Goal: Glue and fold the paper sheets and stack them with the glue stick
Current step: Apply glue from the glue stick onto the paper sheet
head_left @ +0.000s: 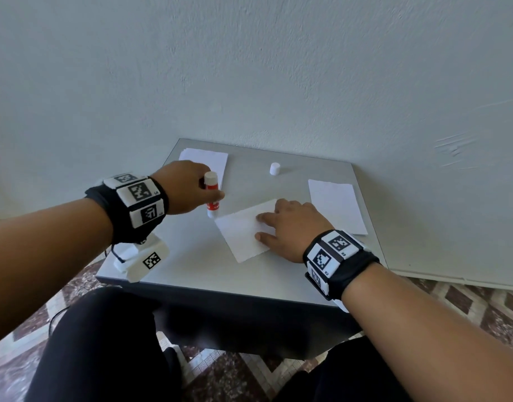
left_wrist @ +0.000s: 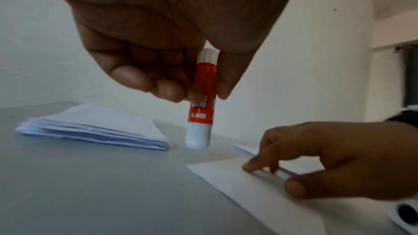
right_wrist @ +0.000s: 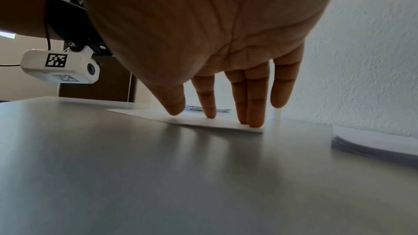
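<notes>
Grey flat-topped bench [head_left: 191, 256] against a pale wall carries everything; places here are given relative to the centre sheet. White rectangular paper sheet [head_left: 243, 230] lies flat mid-bench, turned at an angle, looks folded over (layered edge shows in the left wrist view). Stack of white paper sheets [head_left: 336, 207] sits to its right, apart from it. Pile of folded white sheets [left_wrist: 97, 128] lies behind-left of it, near the wall. Right hand [head_left: 287, 227] rests on the centre sheet, fingers straight [right_wrist: 255, 113], tips pressing the paper down; grip spread flat, holding nothing. Left hand [head_left: 182, 187] is just left of the sheet's far corner, grip clamped around the red-and-white glue stick [left_wrist: 202, 99], which stands upright with its uncapped end down on, or just above, the bench beside the sheet; contact cannot be told. Small white plastic cap [head_left: 274, 168] stands alone behind the sheet, well apart.

Step, as judged: pressing the fold flat after gluing, glue stick parked aside. Next move likely calls for sliding the pressed sheet onto the folded pile, then pulling a fresh sheet from the right stack.
</notes>
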